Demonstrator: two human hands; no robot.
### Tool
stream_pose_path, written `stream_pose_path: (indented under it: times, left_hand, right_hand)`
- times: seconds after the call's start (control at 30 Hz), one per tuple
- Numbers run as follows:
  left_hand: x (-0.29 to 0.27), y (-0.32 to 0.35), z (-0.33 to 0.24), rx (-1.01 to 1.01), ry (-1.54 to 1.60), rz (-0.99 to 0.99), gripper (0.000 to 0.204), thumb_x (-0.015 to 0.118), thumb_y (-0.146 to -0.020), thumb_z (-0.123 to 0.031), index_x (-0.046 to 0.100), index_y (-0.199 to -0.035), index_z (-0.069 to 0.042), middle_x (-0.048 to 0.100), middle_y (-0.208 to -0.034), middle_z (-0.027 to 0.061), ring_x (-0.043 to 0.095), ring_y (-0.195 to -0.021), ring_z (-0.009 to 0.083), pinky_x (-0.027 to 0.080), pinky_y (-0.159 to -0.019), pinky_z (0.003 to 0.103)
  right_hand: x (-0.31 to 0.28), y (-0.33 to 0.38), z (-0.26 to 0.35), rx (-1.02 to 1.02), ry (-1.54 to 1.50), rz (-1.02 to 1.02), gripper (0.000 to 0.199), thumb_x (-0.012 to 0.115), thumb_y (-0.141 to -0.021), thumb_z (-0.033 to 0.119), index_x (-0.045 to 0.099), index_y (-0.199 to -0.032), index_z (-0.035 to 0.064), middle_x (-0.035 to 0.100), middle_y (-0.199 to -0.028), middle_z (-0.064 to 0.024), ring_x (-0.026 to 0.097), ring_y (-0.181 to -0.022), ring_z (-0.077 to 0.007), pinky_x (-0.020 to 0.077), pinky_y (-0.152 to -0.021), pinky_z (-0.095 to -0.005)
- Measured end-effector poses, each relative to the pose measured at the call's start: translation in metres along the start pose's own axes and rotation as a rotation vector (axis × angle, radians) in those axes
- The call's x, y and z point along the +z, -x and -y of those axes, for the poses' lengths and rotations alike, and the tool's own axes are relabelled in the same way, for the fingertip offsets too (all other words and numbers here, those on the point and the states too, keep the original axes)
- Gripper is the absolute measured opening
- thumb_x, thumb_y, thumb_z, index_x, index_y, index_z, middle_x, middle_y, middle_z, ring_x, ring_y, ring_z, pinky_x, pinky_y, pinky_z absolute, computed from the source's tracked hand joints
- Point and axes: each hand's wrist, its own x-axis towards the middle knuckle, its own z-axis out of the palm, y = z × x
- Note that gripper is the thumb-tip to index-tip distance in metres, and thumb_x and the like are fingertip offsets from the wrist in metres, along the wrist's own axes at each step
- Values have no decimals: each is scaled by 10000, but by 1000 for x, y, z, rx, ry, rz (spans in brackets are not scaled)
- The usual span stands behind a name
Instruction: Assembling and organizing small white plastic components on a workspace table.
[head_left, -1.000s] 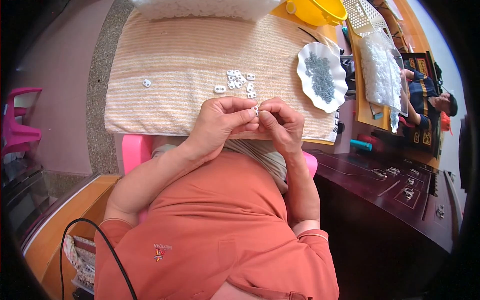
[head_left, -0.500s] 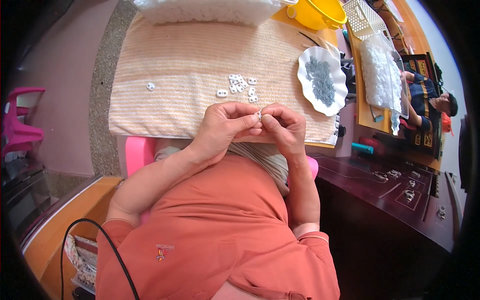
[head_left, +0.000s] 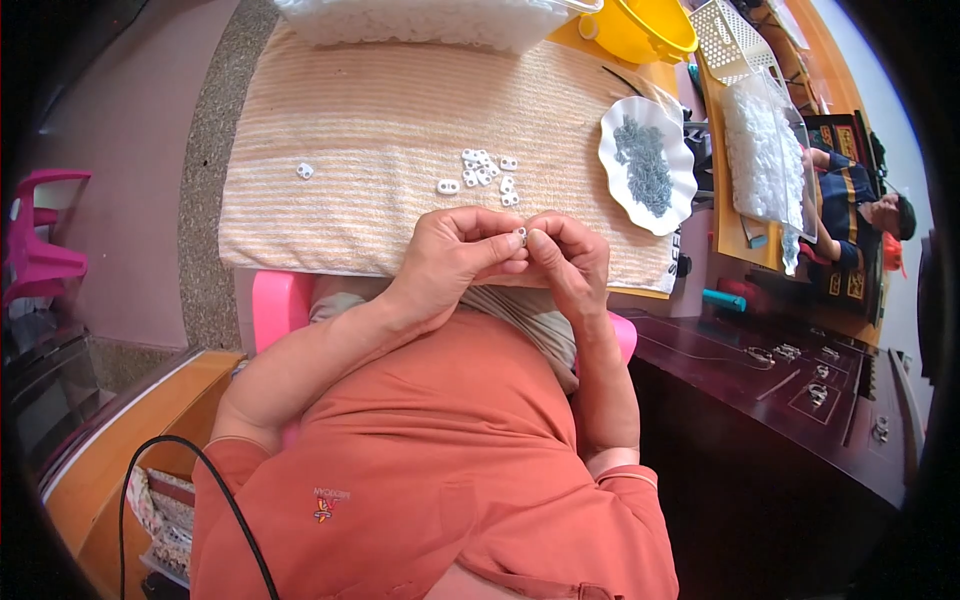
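Note:
My left hand (head_left: 455,255) and my right hand (head_left: 570,255) meet at the near edge of the striped towel (head_left: 330,110). Between their thumbs and fingertips they pinch a small white plastic piece (head_left: 521,236), mostly covered by the fingers. Just beyond lies a loose group of similar white pieces with dark holes (head_left: 480,166). An oblong one (head_left: 447,187) rests left of that group, and a single one (head_left: 305,171) sits farther left. To the right, a white scalloped plate (head_left: 610,150) holds a heap of small grey metal parts (head_left: 645,165), too fine to name.
At the far edge stands a clear bin (head_left: 420,25) of white pieces beside a yellow basket (head_left: 640,30). Another bin of white pieces (head_left: 762,150) is at right, near a seated person (head_left: 850,200). A dark panel with metal fittings (head_left: 770,380) lies lower right.
Both hands stay together on the small white piece, with only slight finger movement. The whole view has shifted a little; the objects on the towel have not visibly moved.

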Motion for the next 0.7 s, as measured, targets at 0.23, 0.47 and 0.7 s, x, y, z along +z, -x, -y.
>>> stream_pose_path:
  times: [0.23, 0.47, 0.7]
  left_hand:
    - [0, 1, 2, 27, -17, -8, 167, 648, -881, -12, 645, -1037, 47, 678, -926, 95, 663, -793, 124, 577, -741, 239]
    - [2, 1, -1, 32, -4, 23, 162, 636, -892, -29, 643, -1044, 25, 685, -917, 96, 667, -814, 136, 572, -760, 254]
    - [2, 4, -6, 43, -17, 20, 157, 639, -890, -31, 648, -1038, 21, 685, -899, 94, 660, -812, 139, 564, -758, 260]
  right_hand:
    - [3, 2, 0, 27, -42, -10, 120, 587, -950, 76, 632, -916, -31, 639, -829, -29, 582, -737, -62, 482, -658, -193]
    - [-1, -2, -1, -6, -129, -42, 91, 624, -916, 42, 652, -936, -42, 663, -859, -65, 622, -753, -95, 504, -668, -207]
    - [-1, -6, 5, 24, -210, -46, 71, 656, -881, 7, 646, -926, -47, 661, -840, -89, 630, -722, -110, 513, -641, -218]
